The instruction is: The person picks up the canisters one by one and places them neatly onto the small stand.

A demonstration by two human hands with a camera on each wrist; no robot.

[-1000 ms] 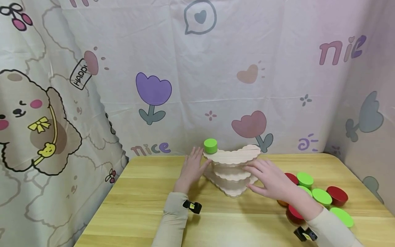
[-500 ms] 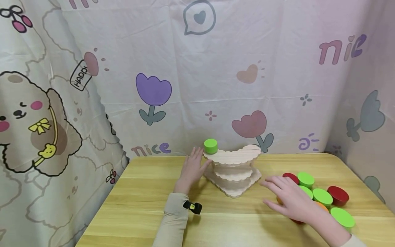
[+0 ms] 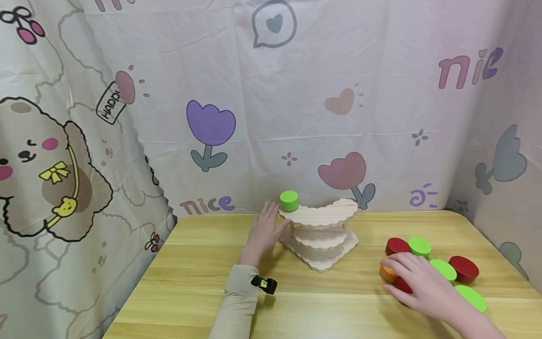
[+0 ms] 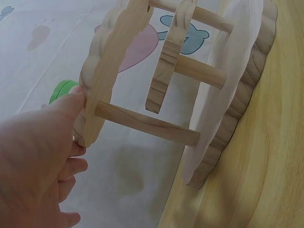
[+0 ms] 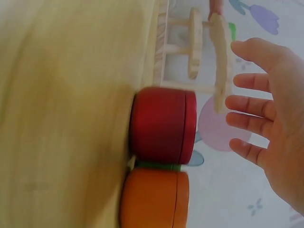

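Note:
A small tiered wooden stand (image 3: 323, 215) with scalloped shelves is at the back of the table. On the left end of its top shelf is a lime-green round container (image 3: 289, 200). My left hand (image 3: 263, 234) holds that end of the top shelf, thumb at the front edge and fingers along the left side; in the left wrist view the thumb tip (image 4: 76, 90) lies against the shelf edge. To the right, my right hand (image 3: 423, 285) hovers with spread, relaxed fingers over a group of round lidded tins. An orange tin (image 5: 149, 199) and a red tin (image 5: 161, 126) are nearest its fingers.
Beyond my right hand are green tins (image 3: 443, 270) and another dark red tin (image 3: 464, 269), standing close together. The wooden table (image 3: 199, 282) ends at a patterned curtain (image 3: 271, 108) behind the stand; more curtain hangs at both sides.
My right hand has left the stand's right side and moved right and toward me, over the tins. My left hand, the stand and the green container have not moved.

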